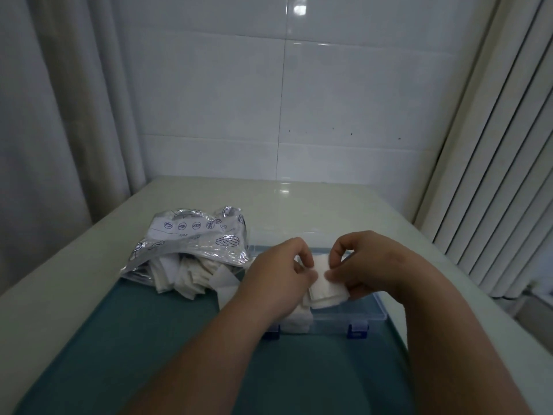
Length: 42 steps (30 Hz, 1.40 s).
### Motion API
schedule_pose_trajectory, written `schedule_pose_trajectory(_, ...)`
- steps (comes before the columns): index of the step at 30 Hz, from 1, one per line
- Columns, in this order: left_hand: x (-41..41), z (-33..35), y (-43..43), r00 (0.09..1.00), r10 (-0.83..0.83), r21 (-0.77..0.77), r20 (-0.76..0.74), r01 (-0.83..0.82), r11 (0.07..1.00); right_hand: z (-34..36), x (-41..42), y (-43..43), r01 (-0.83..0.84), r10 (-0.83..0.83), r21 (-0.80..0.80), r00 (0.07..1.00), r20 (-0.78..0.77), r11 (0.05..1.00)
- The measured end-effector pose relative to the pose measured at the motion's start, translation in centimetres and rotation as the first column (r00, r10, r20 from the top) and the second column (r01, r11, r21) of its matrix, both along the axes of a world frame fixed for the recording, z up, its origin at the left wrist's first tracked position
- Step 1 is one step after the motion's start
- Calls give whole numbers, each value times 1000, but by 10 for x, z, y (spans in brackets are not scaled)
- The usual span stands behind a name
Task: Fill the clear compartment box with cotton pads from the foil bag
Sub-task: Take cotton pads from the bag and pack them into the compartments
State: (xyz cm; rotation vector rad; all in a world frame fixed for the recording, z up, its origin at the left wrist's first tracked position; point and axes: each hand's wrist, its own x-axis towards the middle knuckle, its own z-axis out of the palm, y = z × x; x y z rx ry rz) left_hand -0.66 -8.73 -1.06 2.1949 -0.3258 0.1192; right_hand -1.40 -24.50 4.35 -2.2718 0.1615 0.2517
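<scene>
Pinching a small stack of white square cotton pads (327,287) between them, the left hand (281,271) and right hand (368,262) hold it just above the clear plastic compartment box with blue latches (371,314), on a teal mat (149,339) mid-way across the pale worktop (299,199); both hands' fingers are curled, fingertips and thumbs closed on the stack's opposite edges; the crinkled silver foil bag (194,244) lies toward the left edge, pads spilling out; the pads look light, soft and prone to fanning apart, so squeezing the stack's sides seems wise; which compartment lies beneath is hidden.
</scene>
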Motion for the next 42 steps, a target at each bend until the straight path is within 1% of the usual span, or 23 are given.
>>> schedule_pose_trajectory(6, -4, 3, -1, 1000, -15, 118, -13, 16, 993, -4, 2, -2, -37, 34, -42, 998, -59, 998)
schedule_pose_trajectory(9, -4, 2, -1, 999, -22, 151, -23, 26, 988, -4, 1, -1, -45, 39, -52, 993, -110, 998)
schedule_pose_trajectory(13, -5, 0, 0, 998, -41, 204, -55, 51, 978, -4, 1, 2, -50, 35, -105, 990, -136, 993)
schedule_pose_trajectory(18, -6, 0, -4, 1000, -20, 281, -4, 21, 960, -7, 3, 3, -46, 20, -154, 986, -163, 987)
schedule_pose_trajectory(21, -6, -1, -4, 999, -41, 340, 27, 30, 940, -9, 3, 4, -52, 18, -181, 982, -186, 982)
schedule_pose_trajectory(25, -6, 0, -3, 998, -53, 397, 15, 43, 917, -12, 3, 5, -64, 21, -213, 980, -198, 975)
schedule_pose_trajectory(27, -6, -1, -4, 998, -58, 422, -5, 55, 905, -16, 4, 6, -99, 41, -290, 979, -200, 952)
schedule_pose_trajectory(29, -6, -1, -6, 998, -55, 452, -22, 59, 890, -18, 5, 9, -131, 57, -399, 980, -192, 907)
schedule_pose_trajectory(31, -5, -1, -8, 998, -49, 491, -28, 56, 869, -20, 6, 11, -143, 60, -447, 979, -194, 883)
schedule_pose_trajectory(34, -5, -2, -9, 999, -42, 526, -11, 41, 850, -20, 7, 10, -151, 62, -446, 976, -208, 882)
schedule_pose_trajectory(37, -4, -3, -8, 999, -49, 523, 3, 40, 852, -18, 8, 9, -139, 53, -394, 973, -223, 908)
schedule_pose_trajectory(42, -5, -4, -8, 998, -58, 504, 21, 39, 863, -20, 11, 10, -151, 66, -390, 972, -224, 908)
